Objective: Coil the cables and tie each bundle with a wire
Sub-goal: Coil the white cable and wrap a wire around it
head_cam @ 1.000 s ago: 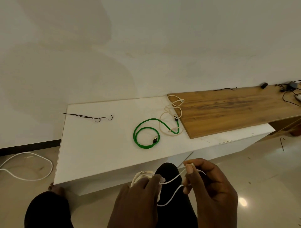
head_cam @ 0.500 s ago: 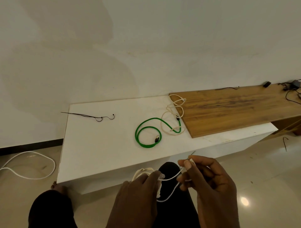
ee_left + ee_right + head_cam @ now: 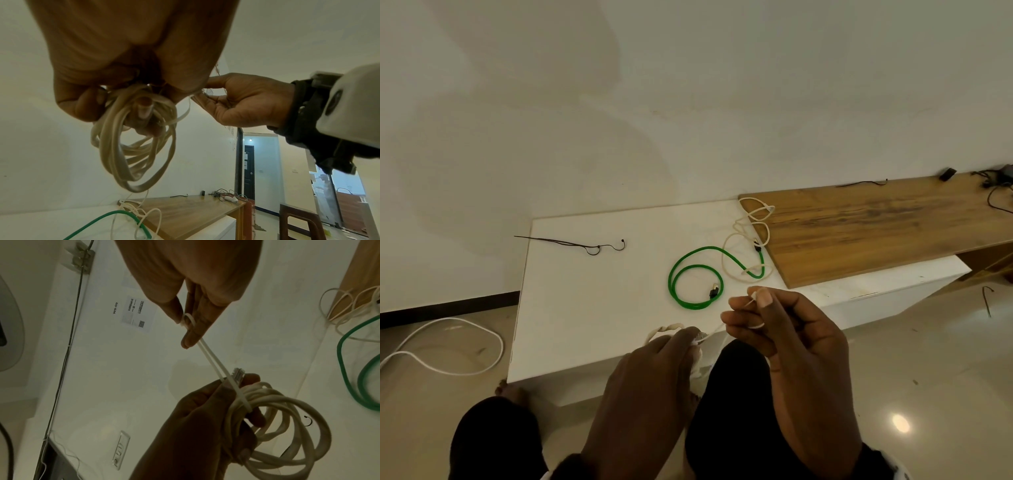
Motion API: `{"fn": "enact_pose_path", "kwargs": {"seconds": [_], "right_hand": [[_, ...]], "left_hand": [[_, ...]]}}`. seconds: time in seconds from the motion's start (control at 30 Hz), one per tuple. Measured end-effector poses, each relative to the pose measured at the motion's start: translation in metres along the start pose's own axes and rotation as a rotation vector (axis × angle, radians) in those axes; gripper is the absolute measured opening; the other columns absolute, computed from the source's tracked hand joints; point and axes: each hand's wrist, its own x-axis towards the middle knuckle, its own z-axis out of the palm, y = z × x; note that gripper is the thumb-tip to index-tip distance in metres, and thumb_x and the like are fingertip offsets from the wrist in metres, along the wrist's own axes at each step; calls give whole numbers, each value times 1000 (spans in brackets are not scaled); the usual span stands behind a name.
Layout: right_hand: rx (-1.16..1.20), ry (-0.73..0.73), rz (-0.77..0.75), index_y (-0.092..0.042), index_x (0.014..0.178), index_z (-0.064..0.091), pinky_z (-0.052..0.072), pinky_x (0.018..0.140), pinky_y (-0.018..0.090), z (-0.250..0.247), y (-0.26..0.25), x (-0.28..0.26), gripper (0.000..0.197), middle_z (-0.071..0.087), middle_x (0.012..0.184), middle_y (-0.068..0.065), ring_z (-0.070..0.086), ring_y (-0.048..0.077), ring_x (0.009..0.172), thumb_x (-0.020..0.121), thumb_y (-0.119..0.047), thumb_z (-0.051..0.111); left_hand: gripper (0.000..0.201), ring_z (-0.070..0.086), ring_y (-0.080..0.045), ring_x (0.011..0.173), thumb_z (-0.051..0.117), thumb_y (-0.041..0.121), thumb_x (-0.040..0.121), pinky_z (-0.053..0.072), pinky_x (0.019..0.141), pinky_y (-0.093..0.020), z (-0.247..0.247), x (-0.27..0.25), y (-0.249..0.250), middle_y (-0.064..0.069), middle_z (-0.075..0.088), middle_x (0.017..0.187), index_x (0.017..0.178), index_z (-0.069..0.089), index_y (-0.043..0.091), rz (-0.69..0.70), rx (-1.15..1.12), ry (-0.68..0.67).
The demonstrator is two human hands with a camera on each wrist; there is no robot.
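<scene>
At lower centre of the head view, a coiled cream flat cable (image 3: 664,330) is gripped by the left hand (image 3: 654,377).
Its doubled tail (image 3: 211,356) is pinched taut by the right hand (image 3: 784,329), seemingly to cinch the wrap.

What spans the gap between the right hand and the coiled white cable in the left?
In the right wrist view, a doubled white strand runs from the right hand to the coil in the left hand.
</scene>
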Motion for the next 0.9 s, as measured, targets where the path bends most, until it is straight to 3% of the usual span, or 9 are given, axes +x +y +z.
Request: {"fn": "enact_pose_path", "kwargs": {"seconds": [0.07,0.23,0.43,0.53,0.63,0.77,0.83,0.9], "right_hand": [[7,-2,-7,-13,86,69,59,65,25,3,-1,1,20,76,81,8,74,25,75,77,-27,57],[71,-35,16,-15,83,74,58,67,25,7,-4,6,21,76,84,10,74,25,78,76,-28,59],[2,-27,-4,-13,85,71,54,53,19,6,-6,9,20,75,78,9,69,16,60,78,-24,56],[-10,-17,-14,-14,87,71,48,46,20,6,-5,9,21,74,82,9,61,15,52,78,-25,56],[-21,-13,-27,-12,90,70,46,44,20,4,-4,9,22,74,83,7,59,13,52,79,-24,56],[-21,-51,-10,-11,91,69,47,46,20,1,-3,9,25,74,84,6,61,12,56,76,-26,57],[-4,-56,7,-13,91,69,46,46,20,0,-1,9,24,74,85,7,61,12,57,75,-28,59],[32,-64,6,-21,92,69,47,46,19,-1,0,9,28,75,87,10,61,11,58,71,-39,69]], "left_hand": [[28,68,-10,71,50,24,87,55,57,-27,-2,1,-1,7,74,91,110,66,26,6,-19,32],[32,69,-12,86,46,31,89,58,71,-33,-4,-1,-3,7,72,104,116,64,28,28,-56,53],[36,69,-20,79,48,30,86,59,63,-38,-5,-6,-2,6,72,107,120,59,32,43,-26,38],[38,67,-18,67,39,37,87,55,56,-31,-7,-5,0,8,72,102,118,61,32,56,1,10],[36,69,-17,67,38,38,88,55,54,-29,-7,-5,3,10,73,96,115,61,32,83,-6,9],[41,71,-15,82,36,44,86,60,63,-36,-3,-8,2,12,72,103,125,44,35,100,-69,-4],[41,69,-13,90,38,45,86,58,72,-34,-1,-9,1,15,71,108,126,45,40,89,-104,-36],[39,69,-13,91,40,44,86,56,73,-32,0,-9,-1,16,70,108,124,48,41,78,-116,-49]]}}
